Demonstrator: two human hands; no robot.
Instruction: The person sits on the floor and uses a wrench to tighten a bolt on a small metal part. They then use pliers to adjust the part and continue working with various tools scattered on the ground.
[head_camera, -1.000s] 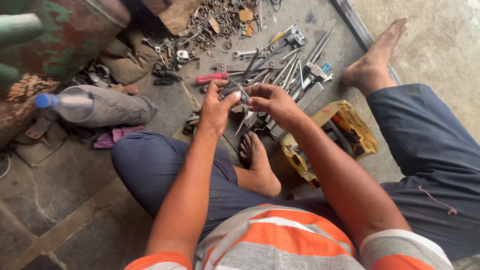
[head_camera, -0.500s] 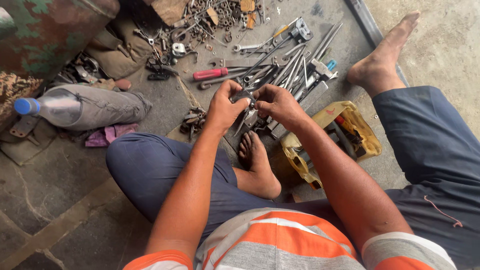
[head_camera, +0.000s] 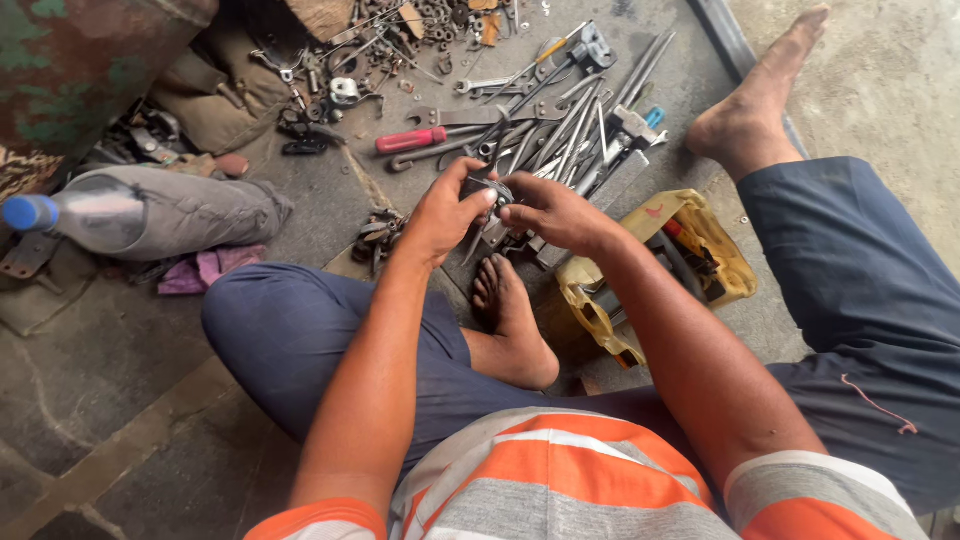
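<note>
Sitting cross-legged on floor (head_camera: 120, 400); bottle (head_camera: 95, 212) at 9 o'clock, out of way. Left hand (head_camera: 440, 215) and right hand (head_camera: 555, 212), grips pinched on small metal part (head_camera: 490, 190), held mid-air at centre above foot (head_camera: 510, 320). Spanners (head_camera: 570, 120) at 12, within reach. Yellow case (head_camera: 700, 245) at 3.

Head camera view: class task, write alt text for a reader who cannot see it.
A person sitting on the floor holds a small dark metal part between left hand and right hand, above scattered wrenches, a red-handled screwdriver and a yellow tool case.
</note>
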